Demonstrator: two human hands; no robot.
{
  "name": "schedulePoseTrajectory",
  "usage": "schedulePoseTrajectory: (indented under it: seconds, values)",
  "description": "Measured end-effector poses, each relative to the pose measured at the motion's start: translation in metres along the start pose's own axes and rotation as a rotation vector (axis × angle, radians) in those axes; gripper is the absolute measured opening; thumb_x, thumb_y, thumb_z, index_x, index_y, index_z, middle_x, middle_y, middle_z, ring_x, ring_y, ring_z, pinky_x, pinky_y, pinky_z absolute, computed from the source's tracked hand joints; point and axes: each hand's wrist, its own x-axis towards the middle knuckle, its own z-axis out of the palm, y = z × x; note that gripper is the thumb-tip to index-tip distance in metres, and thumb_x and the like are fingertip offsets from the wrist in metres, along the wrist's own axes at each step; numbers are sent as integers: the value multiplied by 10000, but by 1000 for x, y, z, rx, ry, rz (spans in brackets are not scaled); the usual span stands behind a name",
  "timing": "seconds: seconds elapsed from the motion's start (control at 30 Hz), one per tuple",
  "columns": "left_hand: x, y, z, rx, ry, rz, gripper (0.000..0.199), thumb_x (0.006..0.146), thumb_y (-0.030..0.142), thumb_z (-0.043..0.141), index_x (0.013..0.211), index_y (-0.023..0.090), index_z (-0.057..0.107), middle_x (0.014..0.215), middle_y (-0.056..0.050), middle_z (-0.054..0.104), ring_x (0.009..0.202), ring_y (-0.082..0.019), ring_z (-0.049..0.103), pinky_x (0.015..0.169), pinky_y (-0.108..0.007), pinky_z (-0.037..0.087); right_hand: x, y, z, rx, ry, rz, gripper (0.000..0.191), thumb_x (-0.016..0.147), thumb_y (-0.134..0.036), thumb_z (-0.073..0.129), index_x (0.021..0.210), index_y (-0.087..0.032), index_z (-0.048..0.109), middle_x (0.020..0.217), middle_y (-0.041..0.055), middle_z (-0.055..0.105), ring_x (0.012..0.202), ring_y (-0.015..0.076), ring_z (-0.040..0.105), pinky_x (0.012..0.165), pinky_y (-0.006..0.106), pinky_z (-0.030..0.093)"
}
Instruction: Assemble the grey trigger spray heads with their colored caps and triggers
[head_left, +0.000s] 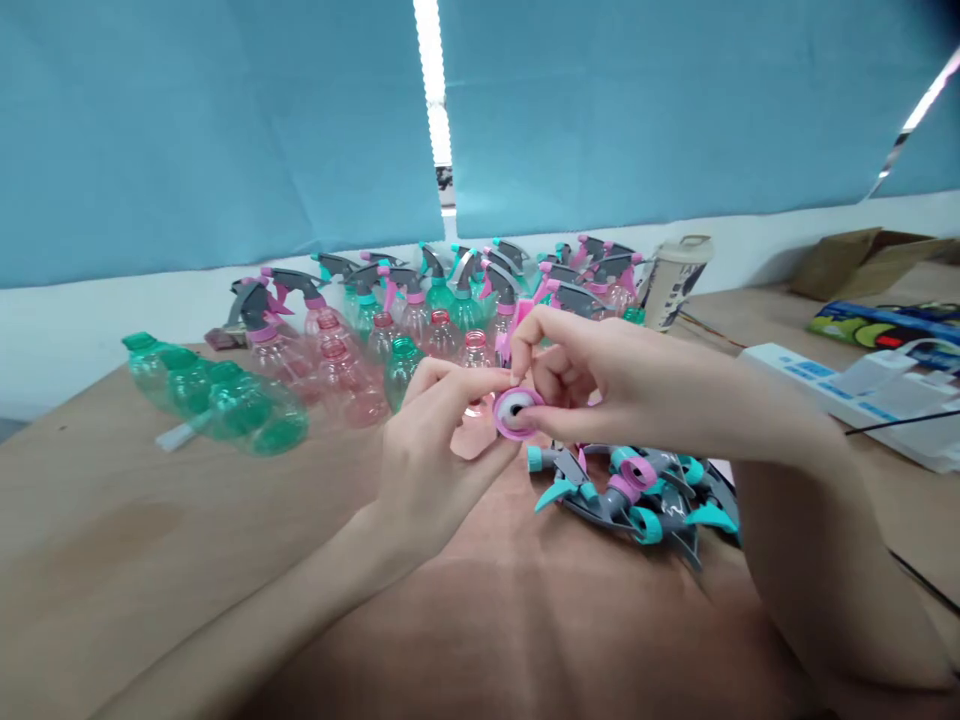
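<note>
Between both hands, above the table, is a trigger spray head with a pink collar point(509, 409). Its collar opening faces me, showing a white inside with a dark centre. My left hand point(431, 460) closes its fingers and thumb round the collar from the left. My right hand point(600, 375) is closed at the collar from the right, its thumb at the opening and its index finger on the rim. A pink part rises behind the right fingers; they hide much of the head. Below the right wrist lies a pile of loose grey, teal and pink spray heads point(637, 500).
Behind the hands stand open pink bottles point(347, 375) and several bottles fitted with spray heads point(405, 295). Green bottles point(232, 400) lie at the left. A patterned cup point(673, 280), a white power strip point(810, 385) and a cardboard box point(847, 262) are at the right.
</note>
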Motion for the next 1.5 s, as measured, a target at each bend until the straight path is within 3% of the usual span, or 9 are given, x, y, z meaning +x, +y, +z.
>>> schedulePoseTrajectory:
  seconds: [0.27,0.43,0.5,0.63,0.97,1.2,1.4,1.5]
  values:
    - [11,-5,-16,-6,-152,160,171,814,170,622,976,222,602,863,-8,675,807,-159,540,681,-290,495,-3,0,1,-148,60,-5,171,767,-245,595,819,-234,433,583,-104,532,506,61,480,399,166,329]
    - [14,-10,-22,-21,-386,228,117,849,178,583,965,185,596,881,-13,667,845,-157,515,730,-276,487,-3,2,4,-135,-26,-2,200,771,-301,592,776,-230,405,626,-82,569,535,72,506,424,179,352]
    - [14,-13,-23,-24,-412,251,99,864,184,562,960,184,589,875,-13,659,831,-153,505,728,-271,482,-3,2,7,-164,-2,-32,198,768,-293,585,778,-230,397,628,-76,566,552,76,512,438,183,356]
    - [14,-18,-26,16,-397,287,84,869,156,543,944,174,578,858,-15,647,813,-152,497,715,-264,472,-1,1,17,-224,105,-13,192,749,-262,550,770,-231,362,572,-83,513,489,74,461,408,192,312]
    - [14,-26,-31,203,-249,288,202,810,130,609,1005,175,585,848,-7,662,771,-158,515,667,-270,479,8,-4,26,-112,159,-15,195,760,-209,504,889,-224,359,631,-73,534,489,73,455,435,193,304]
    - [17,-25,-32,246,-245,266,154,819,227,608,962,170,607,753,-14,635,719,-169,515,594,-269,467,6,-12,31,-296,248,-61,179,741,-165,461,906,-186,394,509,-95,396,447,82,331,449,219,261]
    - [14,-27,-31,319,-156,266,144,825,164,571,967,170,592,766,-12,650,700,-158,511,592,-258,453,18,-9,36,-229,309,-58,172,745,-136,416,912,-177,409,527,-86,405,455,79,363,456,223,241]
    - [11,-27,-29,347,-186,238,139,826,201,559,958,169,593,735,-11,654,684,-169,508,578,-271,457,21,-7,39,-198,301,-53,165,738,-131,406,892,-190,398,529,-81,414,440,80,351,435,228,223]
